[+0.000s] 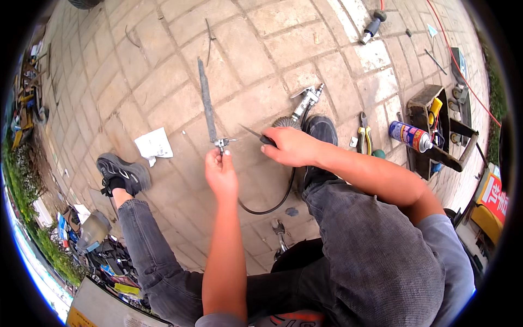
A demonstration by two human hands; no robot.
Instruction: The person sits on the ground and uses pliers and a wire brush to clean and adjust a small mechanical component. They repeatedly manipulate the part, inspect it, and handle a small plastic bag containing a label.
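Observation:
My left hand point(222, 170) is closed, thumb and fingers pinching a small metal fitting point(220, 143) with a thin piece sticking out to its right. A long flat grey strip point(207, 103) runs away from the fitting; whether the two are joined I cannot tell. My right hand point(292, 146) is wrapped round the dark handle of a thin pointed tool point(251, 131), whose tip points left toward the fitting, apart from it. Just beyond my right hand lies a silver air tool point(308, 103) with a black hose. A round ridged end point(286, 122) shows beside it.
Yellow-handled pliers point(364, 134) and a blue spray can point(409, 135) lie to the right, near a wooden toolbox point(418, 114). A white paper packet point(154, 145) is on the paving at left. Another air tool point(373, 26) lies far right, and a wrench point(279, 231) lies between my legs.

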